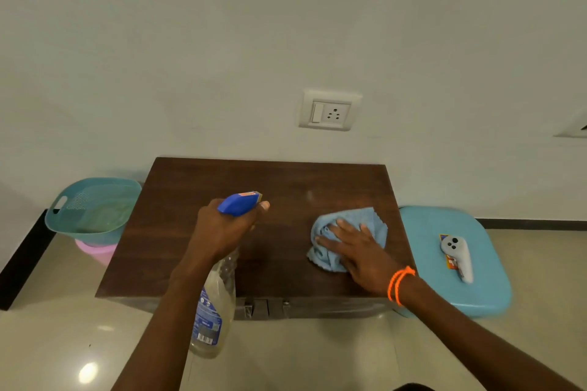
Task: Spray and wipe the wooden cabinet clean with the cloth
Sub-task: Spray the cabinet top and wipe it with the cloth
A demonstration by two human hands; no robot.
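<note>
Now the left hand (227, 228) is squeezing around one clear spray bottle with a blue top (212, 308), aiming it at the dark brown wooden cabinet (203, 251) to wet it. The right hand (359, 251) is lying open and flat on one crumpled light blue cloth (371, 222), ready for wiping.

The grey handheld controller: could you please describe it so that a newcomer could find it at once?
Start at the dark wooden cabinet against the wall; immediately right of it stands a light blue stool. The grey handheld controller lies on its seat, over an orange packet, and is the only grey, buttoned object there.
</note>
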